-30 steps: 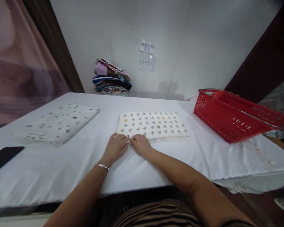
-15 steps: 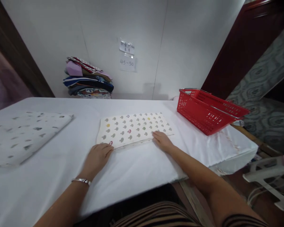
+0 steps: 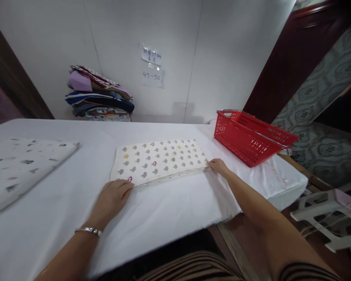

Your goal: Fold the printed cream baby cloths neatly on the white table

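Observation:
A folded white cloth (image 3: 160, 158) printed with grey mushrooms and a few red, yellow and green ones lies flat in front of me, its layers showing along the near edge. My left hand (image 3: 113, 197), with a silver bracelet at the wrist, is closed on the near left corner. At the near right corner, my right hand (image 3: 219, 167) pinches the cloth between thumb and fingers. Both corners are partly covered by my fingers.
Left on the white-covered table (image 3: 175, 218) lies another folded cloth (image 3: 26, 168) with leaf prints. A red basket (image 3: 245, 140) stands at the right. Folded fabrics (image 3: 101, 95) are stacked by the wall under paper notes (image 3: 152, 66). A stool (image 3: 324, 214) stands lower right.
My right hand has slid right along the near edge to the corner and now pinches it. The left hand stays at its corner. The whole view has shifted slightly.

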Motion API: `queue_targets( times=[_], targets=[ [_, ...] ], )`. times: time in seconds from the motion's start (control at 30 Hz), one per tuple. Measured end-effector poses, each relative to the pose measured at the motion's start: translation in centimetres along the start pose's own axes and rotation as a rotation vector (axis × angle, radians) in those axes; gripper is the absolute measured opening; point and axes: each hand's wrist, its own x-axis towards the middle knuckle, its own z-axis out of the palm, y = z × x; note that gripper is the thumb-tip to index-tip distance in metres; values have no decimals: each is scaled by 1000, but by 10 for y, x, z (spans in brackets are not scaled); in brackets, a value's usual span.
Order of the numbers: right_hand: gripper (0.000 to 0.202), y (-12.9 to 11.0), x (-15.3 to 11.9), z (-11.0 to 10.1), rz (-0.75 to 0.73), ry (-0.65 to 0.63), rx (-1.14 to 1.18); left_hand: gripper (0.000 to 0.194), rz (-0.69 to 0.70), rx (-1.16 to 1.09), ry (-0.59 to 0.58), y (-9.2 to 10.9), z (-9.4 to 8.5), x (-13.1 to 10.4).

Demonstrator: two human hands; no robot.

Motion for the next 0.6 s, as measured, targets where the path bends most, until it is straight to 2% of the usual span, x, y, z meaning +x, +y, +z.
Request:
queue_targets(
  times=[0.2, 0.43, 0.6],
  targets=[
    [15, -16, 5, -1, 121, -61, -7, 28, 22, -7, 60, 1, -2, 0],
    [24, -9, 4, -3, 146, -28, -41, 25, 15, -44, 18, 4, -1, 0],
    [17, -9, 0, -4, 120, -74, -118, 26, 8, -71, 3, 5, -2, -1]
  ],
)
